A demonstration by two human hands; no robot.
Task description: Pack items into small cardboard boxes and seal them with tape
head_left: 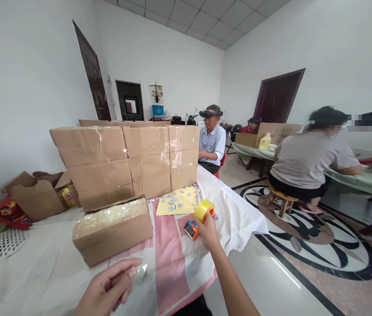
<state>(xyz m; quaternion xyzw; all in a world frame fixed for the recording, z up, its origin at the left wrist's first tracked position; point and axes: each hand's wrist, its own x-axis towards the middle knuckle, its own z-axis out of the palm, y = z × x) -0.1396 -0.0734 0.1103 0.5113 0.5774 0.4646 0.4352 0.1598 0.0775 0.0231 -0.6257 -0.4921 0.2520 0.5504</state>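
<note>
My right hand (pixel 207 230) grips a tape dispenser (pixel 191 230) with an orange and blue head and a yellow tape roll (pixel 202 208), held above the table. My left hand (pixel 115 281) is closed, thumb against the fingers, with a small piece of clear tape (pixel 142 268) at its fingertips. Just beyond the left hand lies an open cardboard box (pixel 115 239), its top showing pale translucent packing. A yellow sheet with small printed pictures (pixel 173 205) lies on the cloth beyond the dispenser.
Taped cardboard boxes (pixel 146 160) form a stacked wall behind the open box. An open carton (pixel 37 197) and a red packet (pixel 10 213) lie at left. A white and pink cloth (pixel 169 259) covers the table. One person (pixel 212 136) sits past the boxes; others sit at right.
</note>
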